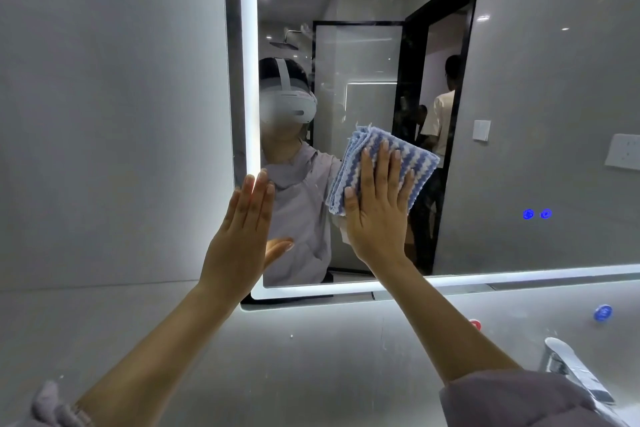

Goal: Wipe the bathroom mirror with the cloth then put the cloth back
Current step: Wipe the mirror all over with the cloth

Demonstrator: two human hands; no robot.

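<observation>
The bathroom mirror (519, 97) has a lit white strip along its left and bottom edges. A folded blue-and-white striped cloth (412, 156) lies flat against the glass near the lower left part. My right hand (377, 208) presses it to the mirror with straight, spread fingers. My left hand (239, 236) rests flat with straight fingers on the mirror's lit left edge, just left of the cloth. The lower part of the cloth is hidden under my right hand.
A chrome tap (571, 367) stands at the lower right below the mirror. Two blue touch icons (536, 214) glow on the glass at the right. Grey tiled wall (110, 114) lies left of the mirror. The glass reflects a doorway with a person standing in it.
</observation>
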